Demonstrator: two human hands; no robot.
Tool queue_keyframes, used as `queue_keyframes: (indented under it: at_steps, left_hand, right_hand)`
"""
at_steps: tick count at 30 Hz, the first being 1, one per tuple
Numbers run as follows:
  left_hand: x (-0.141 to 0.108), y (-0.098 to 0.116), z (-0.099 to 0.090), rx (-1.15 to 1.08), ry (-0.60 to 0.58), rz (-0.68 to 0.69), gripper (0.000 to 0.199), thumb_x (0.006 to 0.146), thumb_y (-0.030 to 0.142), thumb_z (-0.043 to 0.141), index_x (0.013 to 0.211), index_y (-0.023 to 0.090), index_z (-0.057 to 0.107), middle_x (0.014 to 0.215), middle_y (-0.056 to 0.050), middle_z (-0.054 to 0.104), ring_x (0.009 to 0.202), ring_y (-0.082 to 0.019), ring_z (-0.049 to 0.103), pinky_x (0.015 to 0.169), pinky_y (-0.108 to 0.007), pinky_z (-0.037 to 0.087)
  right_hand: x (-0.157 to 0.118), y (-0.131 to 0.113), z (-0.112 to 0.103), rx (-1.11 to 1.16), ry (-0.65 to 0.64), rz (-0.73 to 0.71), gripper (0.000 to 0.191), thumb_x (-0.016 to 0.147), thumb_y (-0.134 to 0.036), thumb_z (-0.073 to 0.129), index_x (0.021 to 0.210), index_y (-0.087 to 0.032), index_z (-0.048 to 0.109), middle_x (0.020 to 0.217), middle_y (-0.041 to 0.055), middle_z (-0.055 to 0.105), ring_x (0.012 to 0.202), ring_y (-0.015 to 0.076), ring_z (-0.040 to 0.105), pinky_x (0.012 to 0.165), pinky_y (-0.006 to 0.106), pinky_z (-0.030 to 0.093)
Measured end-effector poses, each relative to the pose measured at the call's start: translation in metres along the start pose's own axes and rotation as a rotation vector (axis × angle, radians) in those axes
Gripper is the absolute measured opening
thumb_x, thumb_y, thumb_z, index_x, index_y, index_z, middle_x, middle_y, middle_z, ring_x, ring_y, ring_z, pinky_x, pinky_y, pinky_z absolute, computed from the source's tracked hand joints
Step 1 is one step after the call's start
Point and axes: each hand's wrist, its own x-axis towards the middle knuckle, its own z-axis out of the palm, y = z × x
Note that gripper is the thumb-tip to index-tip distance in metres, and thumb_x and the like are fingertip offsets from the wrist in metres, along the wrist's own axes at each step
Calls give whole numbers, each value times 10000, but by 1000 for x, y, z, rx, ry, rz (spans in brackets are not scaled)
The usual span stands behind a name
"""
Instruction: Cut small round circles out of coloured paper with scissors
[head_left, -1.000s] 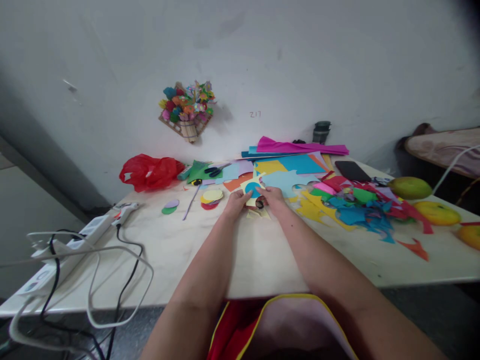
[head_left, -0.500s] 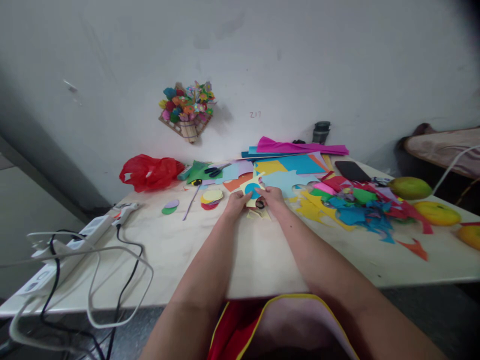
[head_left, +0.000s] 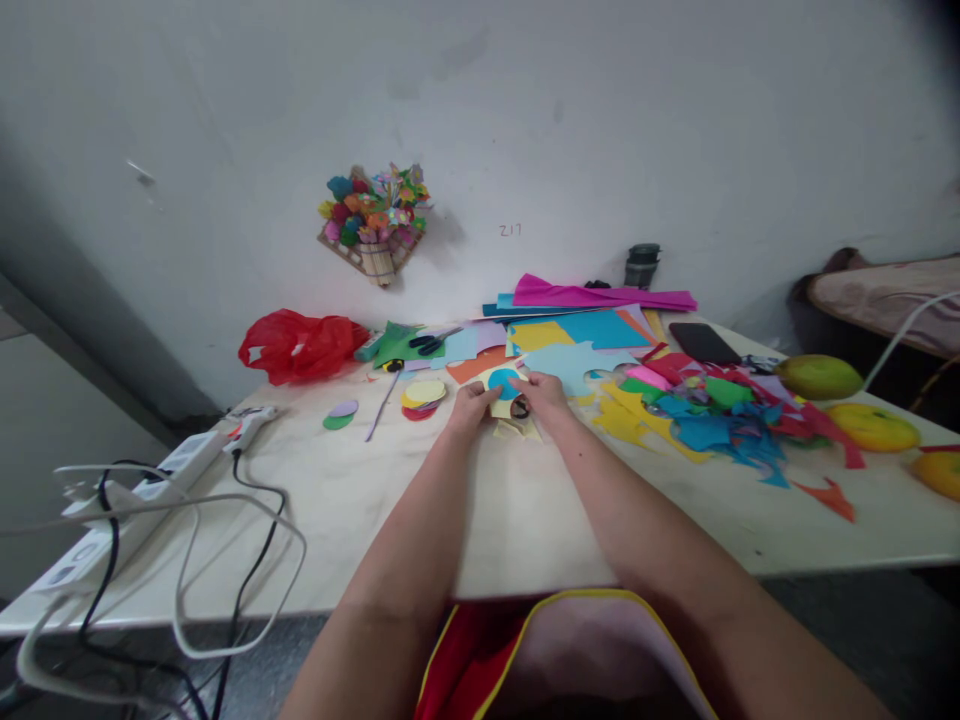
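My left hand (head_left: 472, 402) pinches the left edge of a piece of cream paper (head_left: 499, 409), its thumb close to a blue paper circle (head_left: 502, 382) lying on it. From the other side, my right hand (head_left: 544, 395) is closed at the circle's right edge, thumb on the papers. Under its fingers shows a dark ring-shaped thing (head_left: 520, 407), perhaps a scissors handle; most of it is hidden. Cream scraps (head_left: 517, 430) lie just below the hands. To the left is a stack of paper circles (head_left: 425, 392), cream on top, with yellow and red beneath.
Black-handled scissors (head_left: 427, 343) lie behind, near a red plastic bag (head_left: 300, 345). Coloured scraps (head_left: 720, 410), a phone (head_left: 703, 343) and mangoes (head_left: 821, 376) are at right. A power strip (head_left: 135, 510) with loose cables occupies the left edge.
A narrow cream piece that stuck up above the blue circle no longer shows there. The circle sits slightly differently between my hands, which have barely moved.
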Motion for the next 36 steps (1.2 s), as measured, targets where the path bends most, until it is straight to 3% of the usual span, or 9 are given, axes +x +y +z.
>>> queue_keyframes:
  at_steps: [10, 19, 25, 30, 36]
  left_hand:
    - [3, -5, -3, -90, -11, -5, 491, 548, 469, 942, 802, 118, 711, 723, -94, 746, 652, -215, 703, 596, -306, 538]
    - [-1, 1, -1, -15, -13, 49, 493, 592, 486, 925, 857, 120, 728, 729, -72, 745, 695, -218, 712, 640, -306, 545]
    - [-1, 1, -1, 53, -22, 43, 430, 589, 456, 936, 728, 128, 696, 631, -53, 698, 620, -189, 676, 585, -278, 510]
    - [-1, 1, 3, 21, -26, 50, 476, 557, 483, 943, 774, 126, 715, 678, -66, 728, 639, -202, 688, 594, -293, 525]
    - [-3, 0, 5, -74, -45, 52, 517, 530, 495, 949, 803, 116, 729, 726, -93, 745, 724, -235, 716, 685, -330, 559]
  right_hand:
    - [0, 2, 0, 52, -66, -54, 492, 574, -446, 829, 434, -230, 410, 407, -79, 341, 451, 86, 329, 414, 227, 313]
    - [0, 2, 1, 99, -66, 26, 406, 596, -410, 822, 484, -214, 485, 439, -60, 457, 427, 82, 367, 406, 230, 319]
    - [5, 8, -4, 117, -130, 57, 337, 585, -373, 844, 524, -194, 566, 465, -57, 489, 451, 92, 422, 413, 224, 345]
    - [3, 6, -2, 147, -76, 35, 394, 545, -395, 873, 499, -195, 537, 456, -70, 454, 451, 76, 384, 411, 219, 317]
    - [3, 5, 3, 171, -38, 32, 383, 538, -432, 883, 535, -189, 588, 462, -57, 488, 454, 95, 436, 424, 230, 347]
